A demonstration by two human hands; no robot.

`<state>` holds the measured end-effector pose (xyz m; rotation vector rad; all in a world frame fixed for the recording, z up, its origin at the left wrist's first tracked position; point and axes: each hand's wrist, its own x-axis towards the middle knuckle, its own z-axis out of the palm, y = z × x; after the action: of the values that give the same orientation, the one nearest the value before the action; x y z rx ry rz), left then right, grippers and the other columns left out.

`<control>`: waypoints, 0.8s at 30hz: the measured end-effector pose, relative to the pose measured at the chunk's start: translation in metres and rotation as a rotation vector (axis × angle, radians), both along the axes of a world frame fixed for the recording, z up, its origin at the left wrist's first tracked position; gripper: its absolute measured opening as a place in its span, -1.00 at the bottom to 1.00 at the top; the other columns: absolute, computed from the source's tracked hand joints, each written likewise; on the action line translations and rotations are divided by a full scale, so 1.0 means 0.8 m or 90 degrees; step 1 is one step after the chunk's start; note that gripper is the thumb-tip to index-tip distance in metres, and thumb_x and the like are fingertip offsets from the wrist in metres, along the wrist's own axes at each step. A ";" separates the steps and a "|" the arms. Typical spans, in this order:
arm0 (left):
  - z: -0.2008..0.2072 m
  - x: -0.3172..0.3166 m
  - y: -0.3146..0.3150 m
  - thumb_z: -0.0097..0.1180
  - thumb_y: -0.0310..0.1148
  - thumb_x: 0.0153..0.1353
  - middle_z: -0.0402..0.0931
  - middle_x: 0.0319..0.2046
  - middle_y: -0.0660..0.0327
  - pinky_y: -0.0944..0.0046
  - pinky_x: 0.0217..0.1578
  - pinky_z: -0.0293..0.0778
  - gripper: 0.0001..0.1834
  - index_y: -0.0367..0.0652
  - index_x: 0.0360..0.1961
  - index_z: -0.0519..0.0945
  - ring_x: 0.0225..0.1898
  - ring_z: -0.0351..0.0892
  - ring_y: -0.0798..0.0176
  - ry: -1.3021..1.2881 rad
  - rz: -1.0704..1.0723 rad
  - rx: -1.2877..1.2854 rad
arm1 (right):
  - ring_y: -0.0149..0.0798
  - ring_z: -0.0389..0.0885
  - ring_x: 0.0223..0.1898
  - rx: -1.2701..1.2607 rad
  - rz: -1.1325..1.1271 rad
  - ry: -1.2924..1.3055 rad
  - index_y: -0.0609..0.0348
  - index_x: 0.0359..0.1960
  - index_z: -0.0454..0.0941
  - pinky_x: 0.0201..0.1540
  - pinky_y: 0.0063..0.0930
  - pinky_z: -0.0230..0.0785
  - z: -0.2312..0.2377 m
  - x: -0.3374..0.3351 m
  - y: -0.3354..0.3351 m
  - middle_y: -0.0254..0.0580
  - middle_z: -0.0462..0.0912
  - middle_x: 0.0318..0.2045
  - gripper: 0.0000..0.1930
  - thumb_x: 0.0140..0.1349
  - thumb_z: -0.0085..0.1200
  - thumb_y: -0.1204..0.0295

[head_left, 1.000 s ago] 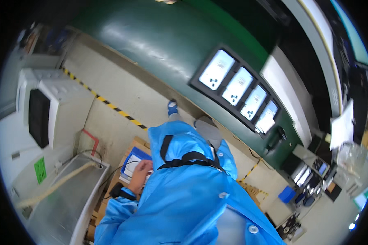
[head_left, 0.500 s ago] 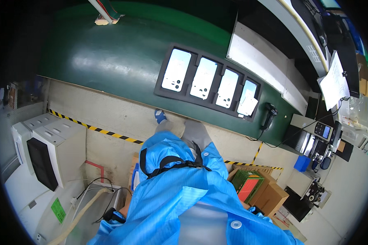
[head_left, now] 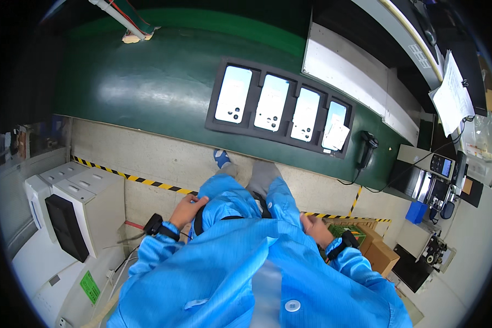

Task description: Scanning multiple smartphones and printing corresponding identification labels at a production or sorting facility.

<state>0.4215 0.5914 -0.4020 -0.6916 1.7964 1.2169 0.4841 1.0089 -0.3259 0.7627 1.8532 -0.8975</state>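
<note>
My left hand [head_left: 187, 211] is at the left side of the blue work coat [head_left: 213, 262], its fingers closed on the cloth beside a black strap. On the other side my right hand [head_left: 317, 229] is closed at the coat's right edge, its fingertips partly hidden by the cloth. Both wrists wear black bands. Ahead on the green bench lies a black tray [head_left: 246, 130] with white phone-shaped pieces in its slots. One of them, a white piece [head_left: 233, 95], fills the leftmost slot. A small white slip [head_left: 337, 135] lies over the rightmost piece.
A black handheld scanner [head_left: 368, 148] lies right of the tray on the green bench [head_left: 147, 76]. A white cabinet-like machine [head_left: 93, 202] stands at left. Cardboard boxes [head_left: 380, 256] sit at right on the floor, near striped tape [head_left: 147, 183]. Clipped papers [head_left: 452, 95] hang at upper right.
Both hands have come up and forward from low beside the body to the coat's sides. The coat front has shifted and now covers most of the black waist strap.
</note>
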 end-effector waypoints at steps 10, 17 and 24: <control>-0.079 0.012 -0.018 -0.05 -0.66 0.03 0.52 -0.49 0.28 0.43 -0.42 0.36 -0.81 -0.20 -0.39 0.57 -0.47 0.42 0.42 0.032 0.277 0.154 | -0.44 0.55 -0.37 -0.056 -0.163 0.275 0.25 -0.31 0.63 -0.25 -0.55 0.42 -0.127 -0.099 -0.007 -0.30 0.63 -0.41 -0.81 0.28 0.09 0.36; -0.119 0.045 -0.019 0.00 -0.59 0.05 0.53 -0.48 0.28 0.38 -0.33 0.40 -0.87 -0.22 -0.38 0.56 -0.43 0.45 0.37 0.083 0.235 0.005 | -0.08 0.65 -0.34 -0.141 0.276 0.176 0.22 -0.43 0.66 -0.26 -0.27 0.47 -0.120 -0.106 -0.053 0.00 0.68 -0.42 -0.84 0.15 0.12 0.40; 0.044 -0.026 -0.002 0.16 -0.36 0.19 0.47 0.10 0.05 0.18 0.13 0.33 -0.51 -0.23 0.16 0.45 0.11 0.44 0.16 0.258 -0.056 0.058 | -0.22 0.64 -0.37 0.176 0.103 0.473 0.23 -0.42 0.63 -0.21 -0.33 0.49 -0.173 -0.153 -0.079 -0.04 0.66 -0.48 -0.91 0.10 0.15 0.48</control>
<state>0.4008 0.5899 -0.3666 -0.3230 2.0562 1.4446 0.3620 0.9461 -0.4641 0.4492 2.6914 -0.8963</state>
